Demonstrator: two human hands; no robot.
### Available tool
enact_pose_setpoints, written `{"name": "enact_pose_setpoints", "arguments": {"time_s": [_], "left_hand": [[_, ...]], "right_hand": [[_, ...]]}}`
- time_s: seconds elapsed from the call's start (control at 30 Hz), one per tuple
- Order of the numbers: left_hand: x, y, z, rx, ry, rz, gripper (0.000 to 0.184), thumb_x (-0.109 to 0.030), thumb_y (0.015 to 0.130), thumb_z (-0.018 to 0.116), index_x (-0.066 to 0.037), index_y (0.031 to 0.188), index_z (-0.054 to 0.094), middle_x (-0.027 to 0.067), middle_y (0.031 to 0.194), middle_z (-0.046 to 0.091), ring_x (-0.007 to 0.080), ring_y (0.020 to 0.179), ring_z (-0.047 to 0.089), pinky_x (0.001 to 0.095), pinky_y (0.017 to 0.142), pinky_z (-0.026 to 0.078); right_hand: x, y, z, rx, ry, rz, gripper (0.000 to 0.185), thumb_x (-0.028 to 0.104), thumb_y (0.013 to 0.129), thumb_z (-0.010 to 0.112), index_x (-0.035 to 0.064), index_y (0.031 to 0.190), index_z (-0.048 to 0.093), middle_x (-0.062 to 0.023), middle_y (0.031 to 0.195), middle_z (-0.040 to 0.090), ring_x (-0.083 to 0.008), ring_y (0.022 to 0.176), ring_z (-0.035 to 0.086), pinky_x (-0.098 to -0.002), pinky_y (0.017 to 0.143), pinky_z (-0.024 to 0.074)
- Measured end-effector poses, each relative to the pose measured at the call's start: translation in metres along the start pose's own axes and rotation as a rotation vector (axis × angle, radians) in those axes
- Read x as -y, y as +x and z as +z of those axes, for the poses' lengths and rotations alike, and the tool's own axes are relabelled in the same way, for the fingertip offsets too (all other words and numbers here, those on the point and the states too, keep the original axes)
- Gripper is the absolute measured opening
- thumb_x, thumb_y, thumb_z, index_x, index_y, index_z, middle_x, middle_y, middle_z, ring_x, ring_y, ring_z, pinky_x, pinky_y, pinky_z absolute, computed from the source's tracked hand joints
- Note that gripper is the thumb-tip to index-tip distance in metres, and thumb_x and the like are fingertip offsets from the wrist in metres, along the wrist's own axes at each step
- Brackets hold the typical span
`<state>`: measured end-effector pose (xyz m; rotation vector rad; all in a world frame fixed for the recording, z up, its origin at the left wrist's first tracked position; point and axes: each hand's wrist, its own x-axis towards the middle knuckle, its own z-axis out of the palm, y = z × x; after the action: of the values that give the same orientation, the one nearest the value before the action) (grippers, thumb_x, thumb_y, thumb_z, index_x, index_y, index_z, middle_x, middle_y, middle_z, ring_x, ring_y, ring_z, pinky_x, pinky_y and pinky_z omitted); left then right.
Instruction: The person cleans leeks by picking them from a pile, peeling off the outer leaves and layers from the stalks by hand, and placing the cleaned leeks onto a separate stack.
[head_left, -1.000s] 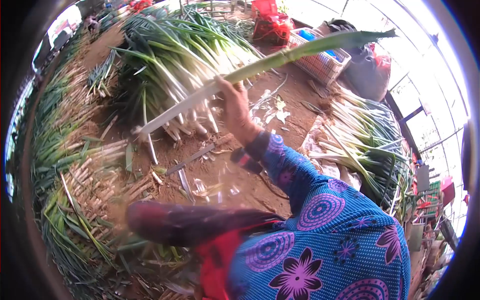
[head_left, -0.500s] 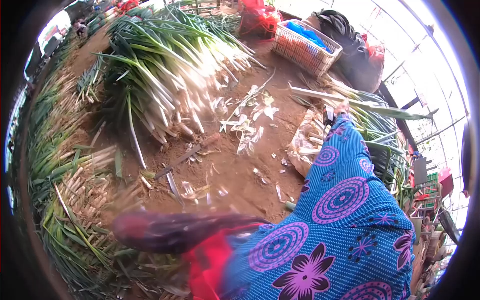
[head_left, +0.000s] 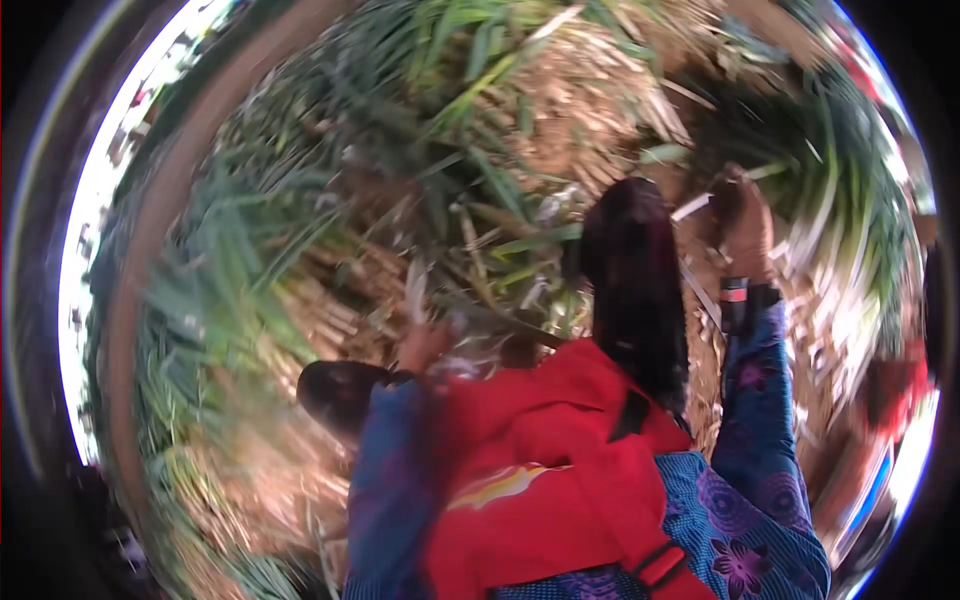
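Blurred by motion, my left hand [head_left: 425, 347] reaches down near a pale leek stalk [head_left: 415, 290], beside the dark shoe or boot on the left [head_left: 340, 395]. I cannot make out whether its fingers are closed on anything. On the right, my right hand [head_left: 748, 235] is stretched forward over the soil, between the other dark boot [head_left: 637, 290] and a bundle of green-and-white leeks [head_left: 850, 200]. Its fingers are smeared, and their grip does not show. A short white piece [head_left: 690, 207] lies just left of that hand. Below it, a thin blade-like strip [head_left: 700, 295] lies by the right wrist.
Leeks with pale stalks [head_left: 330, 320] and green leaves [head_left: 240, 240] are spread along the left. Another pile of cut stalks [head_left: 570, 110] lies ahead. A red apron or bag [head_left: 550, 480] covers my lap. Red material [head_left: 895, 390] appears at the right edge.
The view has swung left, toward the leek piles. My left hand has come into view. My right hand has left the stalks near the crate and now reaches beside the large leek bundle.
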<state>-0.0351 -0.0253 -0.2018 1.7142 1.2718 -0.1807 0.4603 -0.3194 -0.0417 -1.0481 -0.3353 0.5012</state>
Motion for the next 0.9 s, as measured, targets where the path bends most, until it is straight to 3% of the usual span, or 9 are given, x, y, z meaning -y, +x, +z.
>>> {"name": "enact_pose_setpoints", "arguments": {"time_s": [0.17, 0.3, 0.4, 0.53, 0.67, 0.7, 0.73, 0.83, 0.9], "left_hand": [[0.008, 0.003, -0.008, -0.378, -0.054, 0.14, 0.032, -0.03, 0.084, 0.06, -0.001, 0.093, 0.069, 0.0208, 0.091, 0.069, 0.0371, 0.089, 0.066, 0.0414, 0.079, 0.049], [0.04, 0.039, -0.03, -0.685, -0.185, -0.062, 0.026, -0.021, 0.085, 0.061, -0.001, 0.102, 0.066, 0.0188, 0.094, 0.069, 0.0317, 0.086, 0.066, 0.0374, 0.077, 0.049], [0.059, 0.053, -0.055, -0.835, -0.459, -0.112, 0.023, -0.019, 0.085, 0.059, 0.0, 0.097, 0.065, 0.0229, 0.095, 0.067, 0.0392, 0.091, 0.063, 0.0412, 0.081, 0.048], [0.083, 0.072, -0.098, -1.062, -0.36, -0.271, 0.022, -0.014, 0.087, 0.056, -0.001, 0.101, 0.066, 0.0217, 0.102, 0.066, 0.0351, 0.09, 0.064, 0.0421, 0.081, 0.048], [0.068, 0.073, -0.139, -1.2, -0.534, -0.378, 0.027, -0.017, 0.087, 0.056, -0.001, 0.107, 0.064, 0.02, 0.096, 0.067, 0.0336, 0.09, 0.065, 0.0422, 0.081, 0.049], [0.154, 0.109, -0.134, -1.22, -0.239, -0.311, 0.029, -0.019, 0.088, 0.057, 0.0, 0.109, 0.063, 0.0192, 0.094, 0.067, 0.032, 0.09, 0.065, 0.0418, 0.079, 0.048], [0.157, 0.111, -0.138, -1.158, -0.267, -0.317, 0.028, -0.02, 0.088, 0.058, 0.001, 0.106, 0.063, 0.0198, 0.094, 0.067, 0.0329, 0.09, 0.065, 0.0419, 0.079, 0.048], [0.135, 0.114, -0.158, -1.016, -0.402, -0.301, 0.035, -0.025, 0.085, 0.063, 0.003, 0.105, 0.058, 0.022, 0.095, 0.066, 0.036, 0.091, 0.064, 0.0438, 0.079, 0.048], [0.087, 0.106, -0.162, -1.0, -0.017, -0.507, 0.044, -0.027, 0.083, 0.067, 0.002, 0.112, 0.051, 0.0208, 0.093, 0.066, 0.0363, 0.092, 0.064, 0.0446, 0.08, 0.047]], "right_hand": [[0.014, 0.081, 0.201, 0.501, 0.229, 0.182, 0.031, 0.02, 0.096, 0.052, -0.0018, 0.117, 0.059, -0.0102, 0.094, 0.066, -0.0208, 0.083, 0.062, -0.0334, 0.075, 0.0505], [-0.06, 0.114, 0.292, 0.626, 0.199, 0.322, 0.034, 0.022, 0.096, 0.052, -0.0025, 0.119, 0.057, -0.0102, 0.091, 0.066, -0.0221, 0.08, 0.062, -0.034, 0.073, 0.0508], [-0.124, 0.108, 0.31, 0.563, 0.181, 0.524, 0.028, 0.021, 0.095, 0.053, 0.0002, 0.114, 0.059, -0.0105, 0.091, 0.067, -0.022, 0.079, 0.063, -0.0345, 0.072, 0.0525], [-0.174, 0.1, 0.296, 0.473, 0.308, 0.896, 0.026, 0.018, 0.095, 0.052, 0.0008, 0.114, 0.059, -0.011, 0.088, 0.067, -0.0218, 0.081, 0.065, -0.0376, 0.076, 0.0555], [-0.158, 0.076, 0.322, 0.49, 0.211, 0.867, 0.026, 0.018, 0.097, 0.049, 0.0003, 0.115, 0.056, -0.006, 0.084, 0.058, -0.0191, 0.072, 0.054, -0.0305, 0.065, 0.0461], [-0.157, 0.073, 0.324, 0.486, 0.186, 0.869, 0.026, 0.019, 0.097, 0.05, 0.0007, 0.115, 0.056, -0.0054, 0.083, 0.057, -0.0187, 0.071, 0.053, -0.0301, 0.064, 0.0454], [-0.157, 0.071, 0.326, 0.485, 0.164, 0.867, 0.026, 0.019, 0.097, 0.05, 0.001, 0.115, 0.055, -0.0049, 0.083, 0.057, -0.0182, 0.071, 0.053, -0.0297, 0.064, 0.0446], [-0.161, 0.064, 0.332, 0.474, 0.099, 0.856, 0.027, 0.022, 0.096, 0.05, 0.0027, 0.114, 0.055, -0.0033, 0.081, 0.056, -0.0166, 0.071, 0.052, -0.0294, 0.064, 0.0439], [-0.164, 0.059, 0.337, 0.461, 0.071, 0.87, 0.027, 0.024, 0.096, 0.05, 0.0042, 0.113, 0.056, -0.0025, 0.081, 0.056, -0.0163, 0.07, 0.052, -0.0294, 0.064, 0.0441]]}}
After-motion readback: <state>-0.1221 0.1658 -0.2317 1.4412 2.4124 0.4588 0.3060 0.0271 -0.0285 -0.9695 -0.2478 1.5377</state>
